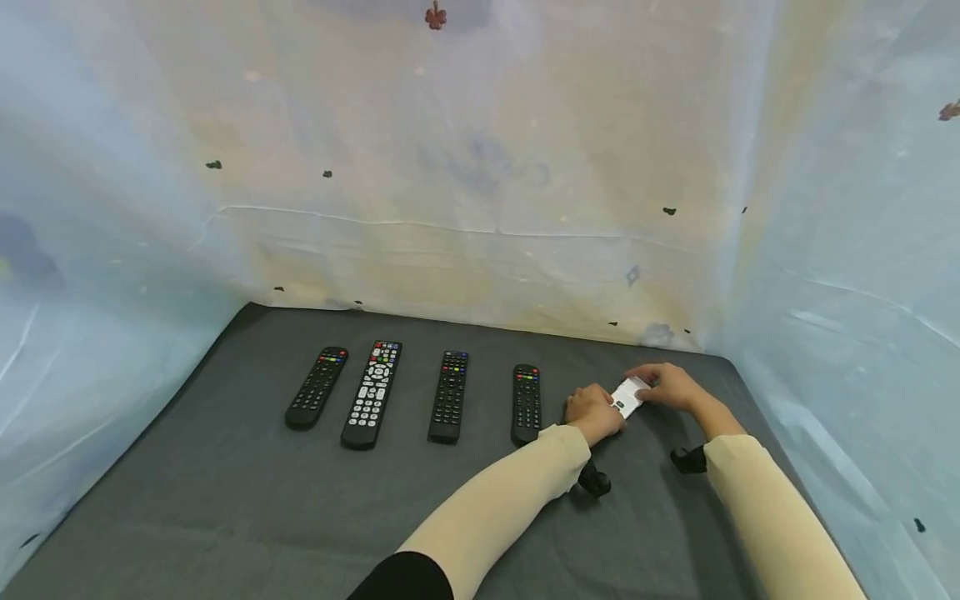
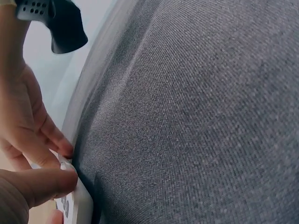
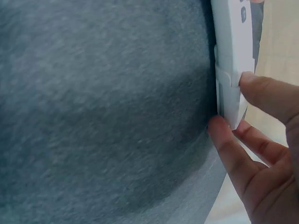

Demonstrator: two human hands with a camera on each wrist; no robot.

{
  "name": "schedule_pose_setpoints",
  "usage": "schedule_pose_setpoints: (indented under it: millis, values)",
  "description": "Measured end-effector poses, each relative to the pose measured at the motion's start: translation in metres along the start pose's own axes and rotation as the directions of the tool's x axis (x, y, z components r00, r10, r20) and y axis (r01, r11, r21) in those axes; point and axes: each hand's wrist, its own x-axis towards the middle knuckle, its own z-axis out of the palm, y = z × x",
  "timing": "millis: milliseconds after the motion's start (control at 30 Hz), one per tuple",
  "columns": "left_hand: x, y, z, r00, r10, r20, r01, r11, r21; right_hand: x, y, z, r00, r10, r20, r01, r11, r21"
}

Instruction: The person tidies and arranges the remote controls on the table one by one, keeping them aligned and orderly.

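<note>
Both hands hold a small white remote control (image 1: 628,397) close over the grey cloth at the right side of the table. My left hand (image 1: 592,412) grips its near left end, the thumb lying across it in the left wrist view. At the far right end, my right hand (image 1: 670,386) pinches the remote between thumb and fingers. The right wrist view shows the white casing (image 3: 230,42) edge-on, with a step and seam near the right thumb (image 3: 268,93). Grey buttons show on its face. Fingers hide parts of both ends.
Left of the hands lie four-button-colour black remotes in a row: a short one (image 1: 527,404), a slim one (image 1: 449,396), a long one with white keys (image 1: 372,395) and another (image 1: 317,387). Pale patterned sheeting (image 1: 480,167) hangs behind and beside the grey table (image 1: 225,500).
</note>
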Motion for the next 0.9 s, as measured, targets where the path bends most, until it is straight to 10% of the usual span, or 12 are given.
schedule_pose_setpoints:
  millis: [900]
  values:
    - [0.002, -0.003, -0.003, 0.998, -0.012, -0.063, 0.008, 0.997, -0.071, -0.046, 0.008, 0.007, 1.000, -0.021, -0.011, 0.021, 1.000, 0.003]
